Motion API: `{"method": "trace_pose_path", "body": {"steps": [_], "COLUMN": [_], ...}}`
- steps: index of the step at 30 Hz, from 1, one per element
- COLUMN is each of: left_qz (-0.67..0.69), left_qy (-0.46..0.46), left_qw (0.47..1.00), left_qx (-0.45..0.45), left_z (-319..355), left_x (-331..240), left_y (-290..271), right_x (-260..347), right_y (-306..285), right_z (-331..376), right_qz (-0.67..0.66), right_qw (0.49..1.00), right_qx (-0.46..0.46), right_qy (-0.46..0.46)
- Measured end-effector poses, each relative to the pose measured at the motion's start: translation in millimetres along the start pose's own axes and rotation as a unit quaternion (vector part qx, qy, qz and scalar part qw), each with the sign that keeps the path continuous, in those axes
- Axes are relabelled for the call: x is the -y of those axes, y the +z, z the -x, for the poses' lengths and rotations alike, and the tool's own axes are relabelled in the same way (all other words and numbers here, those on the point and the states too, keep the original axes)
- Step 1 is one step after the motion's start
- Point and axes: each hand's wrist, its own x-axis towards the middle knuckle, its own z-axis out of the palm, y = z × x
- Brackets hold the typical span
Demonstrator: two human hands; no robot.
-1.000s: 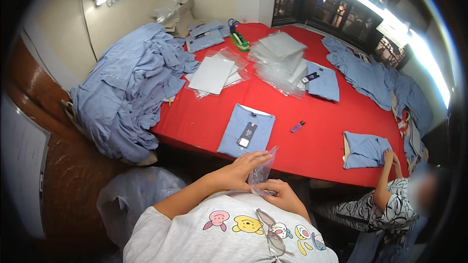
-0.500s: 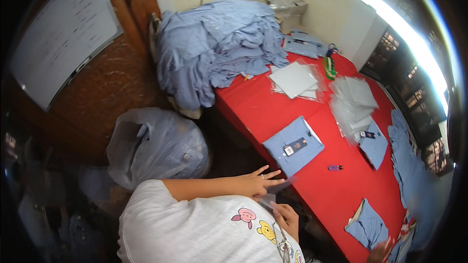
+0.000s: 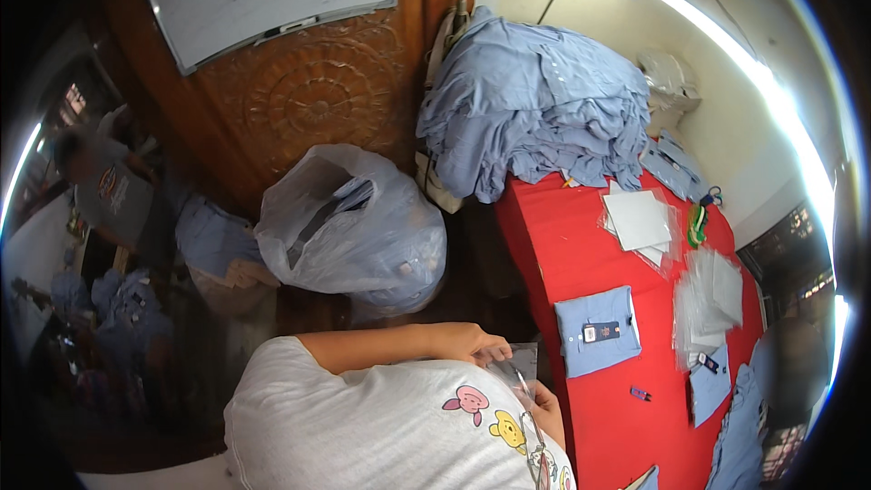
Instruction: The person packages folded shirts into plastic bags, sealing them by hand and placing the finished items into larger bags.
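In front of my body, my left hand (image 3: 487, 347) has its fingers closed on the upper edge of a clear plastic bag (image 3: 523, 359). My right hand (image 3: 547, 412) grips the same bag lower down, its fingers curled and partly hidden. The bag hangs just off the near edge of the red-covered table. Beside it on the table lies a folded blue shirt (image 3: 594, 363) with a dark tag (image 3: 606, 331). A small blue and pink thread snipper (image 3: 641, 394) lies near that shirt.
A large pile of blue shirts (image 3: 553, 100) covers the table's far end. White sheets in plastic (image 3: 640, 220), clear bags (image 3: 712, 295) and a green tape dispenser (image 3: 697, 225) lie beyond. A filled plastic sack (image 3: 390, 227) stands on the floor left; another person (image 3: 118, 191) is farther left.
The view has swung left, bringing the carved door and another person into sight. My left hand's spread fingers have closed on the clear bag, which now shows more fully between both hands.
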Motion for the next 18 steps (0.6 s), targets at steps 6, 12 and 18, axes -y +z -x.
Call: {"method": "trace_pose_path", "body": {"steps": [6,12,18], "left_qz": [-0.032,-0.064,-0.073], "left_qy": [-0.018,-0.032,-0.047], "left_qw": [0.999,0.994,0.991], "left_qx": [-0.037,-0.084,-0.101], "left_z": [22.7,43.6,59.3], "left_x": [9.4,20.7,51.8], "left_y": [-26.1,-61.6,-82.8], "right_x": [25.5,49.9,66.6], "right_y": [24.9,53.2,81.8], "right_z": [-31.7,-63.7,-90.2], "right_qz": [0.049,0.097,0.177], "right_qw": [0.995,0.974,0.971], "right_qx": [0.000,0.040,0.063], "right_qy": [-0.088,-0.201,-0.146]}}
